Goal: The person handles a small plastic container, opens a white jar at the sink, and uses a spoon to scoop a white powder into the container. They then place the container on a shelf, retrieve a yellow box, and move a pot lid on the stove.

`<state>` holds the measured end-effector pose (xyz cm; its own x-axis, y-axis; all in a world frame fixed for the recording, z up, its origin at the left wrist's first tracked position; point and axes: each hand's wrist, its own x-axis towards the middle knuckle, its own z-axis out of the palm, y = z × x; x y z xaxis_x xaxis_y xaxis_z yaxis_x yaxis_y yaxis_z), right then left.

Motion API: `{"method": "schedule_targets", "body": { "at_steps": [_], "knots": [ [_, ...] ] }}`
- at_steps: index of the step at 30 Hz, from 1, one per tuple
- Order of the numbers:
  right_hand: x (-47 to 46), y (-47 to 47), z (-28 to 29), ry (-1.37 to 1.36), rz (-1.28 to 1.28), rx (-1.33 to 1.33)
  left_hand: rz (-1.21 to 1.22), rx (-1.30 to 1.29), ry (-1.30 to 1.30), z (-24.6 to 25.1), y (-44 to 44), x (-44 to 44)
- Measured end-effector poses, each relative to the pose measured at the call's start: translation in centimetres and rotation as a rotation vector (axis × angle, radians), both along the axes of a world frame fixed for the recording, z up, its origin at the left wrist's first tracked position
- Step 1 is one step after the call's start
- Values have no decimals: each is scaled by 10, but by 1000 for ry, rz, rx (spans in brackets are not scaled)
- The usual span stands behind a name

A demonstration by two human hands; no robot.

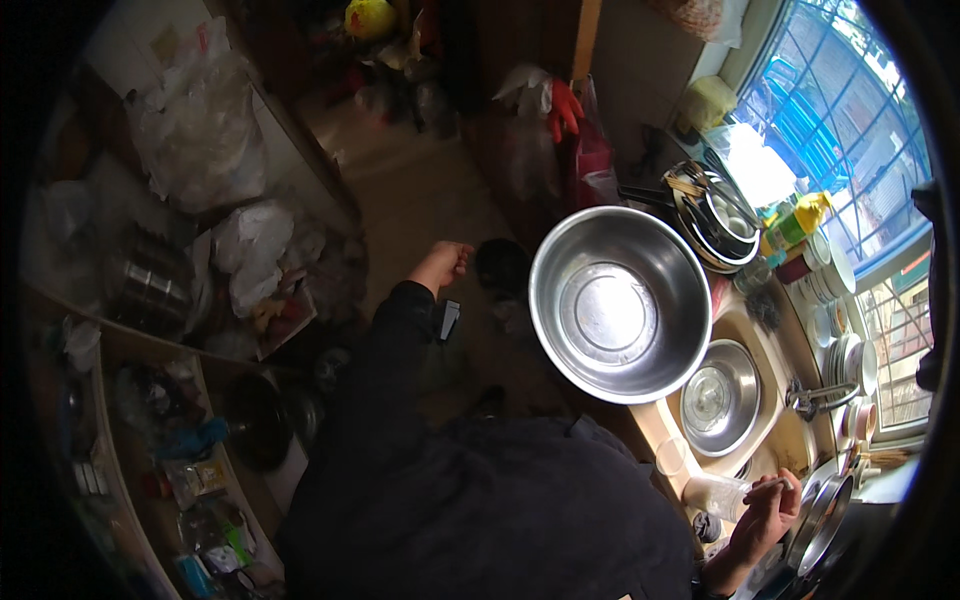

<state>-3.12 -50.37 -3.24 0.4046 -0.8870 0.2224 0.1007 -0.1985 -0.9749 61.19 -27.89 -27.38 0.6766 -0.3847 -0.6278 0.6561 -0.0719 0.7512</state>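
My left hand (450, 262) hangs over the floor with its fingers curled, and no object shows in it. At the lower right my right hand (769, 514) pinches a small whitish thing (771, 484), too small to identify. Beside that hand is a clear jar (712, 496) with pale contents. A round translucent lid or cup (671, 456) lies near the counter's front edge. A large stainless steel basin (551, 315) stands beside the sink, overhanging the counter edge. Inside the sink (776, 367), a smaller steel basin (739, 427) holds a clear round dish (706, 399).
A faucet (821, 397) reaches over the sink. Stacked bowls (844, 364) line the windowsill. A black-handled pan (649, 196) and a yellow-capped bottle (799, 221) stand farther back. Red rubber gloves (564, 109) hang nearby. Open shelves (199, 390) are on the left.
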Motion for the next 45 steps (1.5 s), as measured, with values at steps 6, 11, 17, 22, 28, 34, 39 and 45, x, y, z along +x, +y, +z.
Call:
{"method": "schedule_targets", "body": {
  "at_steps": [6,11,17,22,28,34,39,45],
  "knots": [
    [35,20,-5,97,-132,21,-117,10,116,-69,5,37],
    [51,42,-2,159,-240,69,31,-63,270,-112,-14,59],
    [54,69,4,180,-354,145,80,-108,284,-139,-64,102],
    [58,81,10,194,-368,169,-43,-42,146,-125,-99,129],
    [65,89,11,228,-496,187,-83,-119,115,-105,-101,137],
    [95,85,15,221,-446,232,-226,-38,69,-88,-77,140],
    [117,82,14,170,-597,338,-399,-149,-181,-21,-78,99],
    [124,68,7,24,-235,299,-825,-372,-623,165,-87,-10]
  ]
}}
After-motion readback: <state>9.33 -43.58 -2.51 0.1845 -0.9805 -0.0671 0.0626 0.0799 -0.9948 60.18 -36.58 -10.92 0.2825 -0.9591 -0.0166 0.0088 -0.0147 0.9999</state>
